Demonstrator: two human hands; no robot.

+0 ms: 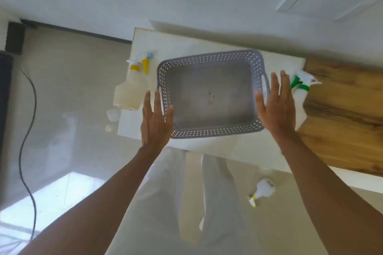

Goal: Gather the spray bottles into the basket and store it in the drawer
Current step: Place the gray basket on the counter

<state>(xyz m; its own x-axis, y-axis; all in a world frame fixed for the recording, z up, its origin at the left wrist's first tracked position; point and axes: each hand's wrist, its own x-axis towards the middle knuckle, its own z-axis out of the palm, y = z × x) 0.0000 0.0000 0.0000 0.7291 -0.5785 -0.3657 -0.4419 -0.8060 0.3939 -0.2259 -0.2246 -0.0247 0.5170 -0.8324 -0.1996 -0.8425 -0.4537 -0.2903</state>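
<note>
Flanking empty basket (211,93) at mid-surface (228,147): left hand (155,118), right hand (275,105), fingers spread, gripping nothing. Basket judged light, stiff plastic; take by end handle slots. Spray bottles (132,89) outside basket.

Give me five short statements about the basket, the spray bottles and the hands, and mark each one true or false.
1. The grey basket holds no spray bottle. True.
2. The left hand grips a bottle. False: it is open, fingers spread, at the basket's left end.
3. A green-triggered spray bottle lies just right of the right hand. True.
4. Every bottle is on the countertop. False: a yellow-collared bottle lies on the floor.
5. The yellow-triggered bottle sits right of the basket. False: it is on the left.
</note>
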